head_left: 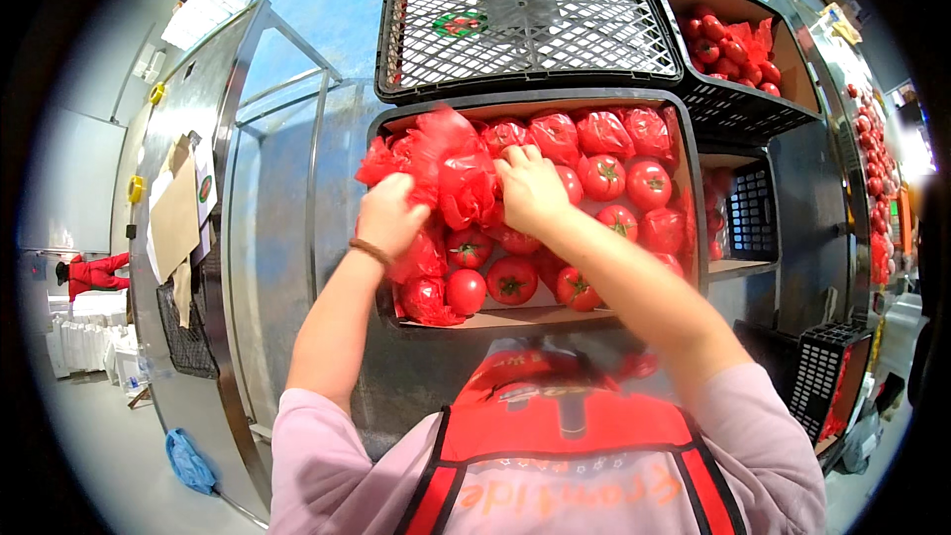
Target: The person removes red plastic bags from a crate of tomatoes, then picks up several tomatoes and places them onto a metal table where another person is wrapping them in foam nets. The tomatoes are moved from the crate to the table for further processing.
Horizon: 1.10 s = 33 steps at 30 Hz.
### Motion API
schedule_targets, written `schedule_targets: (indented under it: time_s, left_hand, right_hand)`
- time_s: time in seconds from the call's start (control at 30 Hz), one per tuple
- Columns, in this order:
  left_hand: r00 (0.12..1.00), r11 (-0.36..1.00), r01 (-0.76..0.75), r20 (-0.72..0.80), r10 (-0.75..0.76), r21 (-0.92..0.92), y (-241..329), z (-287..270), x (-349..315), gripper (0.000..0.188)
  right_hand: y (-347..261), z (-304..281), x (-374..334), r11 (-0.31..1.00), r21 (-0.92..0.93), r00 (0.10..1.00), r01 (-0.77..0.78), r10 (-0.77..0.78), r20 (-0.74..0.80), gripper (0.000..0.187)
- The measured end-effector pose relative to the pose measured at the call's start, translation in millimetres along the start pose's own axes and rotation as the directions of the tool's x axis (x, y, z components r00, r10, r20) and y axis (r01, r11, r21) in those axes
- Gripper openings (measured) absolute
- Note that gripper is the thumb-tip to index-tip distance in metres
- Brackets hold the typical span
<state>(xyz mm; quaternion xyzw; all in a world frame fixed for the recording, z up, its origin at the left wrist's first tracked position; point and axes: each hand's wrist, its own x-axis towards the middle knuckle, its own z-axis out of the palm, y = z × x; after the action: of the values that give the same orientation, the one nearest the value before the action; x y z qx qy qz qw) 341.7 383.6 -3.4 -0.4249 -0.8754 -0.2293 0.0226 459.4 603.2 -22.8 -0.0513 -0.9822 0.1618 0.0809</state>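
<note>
many tomatoes [512, 280] in crate [694, 200]; left grip [392, 212] curled tight on red wrap [442, 151]; right grip [532, 188] unclear.

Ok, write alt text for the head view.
A person's left hand is at crumpled red wrapping, the right hand over tomatoes, some bare, some wrapped, in a black-rimmed crate. A black lattice-topped crate lies beyond.

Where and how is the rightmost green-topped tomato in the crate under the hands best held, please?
The green-topped tomato is probably best taken from above, around its rounded sides: its leafy top faces up, and other tomatoes crowd it.
</note>
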Motion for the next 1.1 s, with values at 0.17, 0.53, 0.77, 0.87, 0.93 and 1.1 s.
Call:
schedule_targets:
  time_s: [0.17, 0.53, 0.77, 0.87, 0.93, 1.1]
  left_hand:
    - [0.873, 0.535, 0.133, -0.157, -0.462, -0.834, 9, -56, 36, 0.022]
    - [0.922, 0.971, -0.237, 0.31, 0.23, -0.017, 5, 31, 85, 0.039]
    - [0.968, 0.596, 0.252, 0.201, -0.151, -0.763, -31, 44, 95, 0.03]
    - [0.957, 0.235, 0.119, 0.048, -0.286, -0.965, 4, 7, 110, 0.029]
    - [0.955, 0.247, 0.036, -0.039, -0.293, -0.968, 6, -17, 120, 0.031]
    - [0.976, 0.535, 0.143, 0.029, -0.216, -0.833, 30, -38, 126, 0.04]
  right_hand:
    - [0, 16, -4, 0.982, 0.107, 0.966, 0.154, -0.127, -0.223, 0.011]
    - [48, -59, -48, 0.934, 0.34, 0.992, 0.106, -0.121, 0.023, 0.04]
    - [130, -72, 3, 0.956, -0.053, 0.956, -0.287, 0.289, 0.047, 0.022]
    - [132, -64, 13, 0.923, -0.095, 0.922, -0.372, 0.38, 0.072, 0.018]
    - [125, -66, 14, 0.9, -0.098, 0.891, -0.424, 0.434, 0.135, 0.019]
    - [119, -67, 17, 0.896, -0.105, 0.869, -0.432, 0.445, 0.215, 0.014]
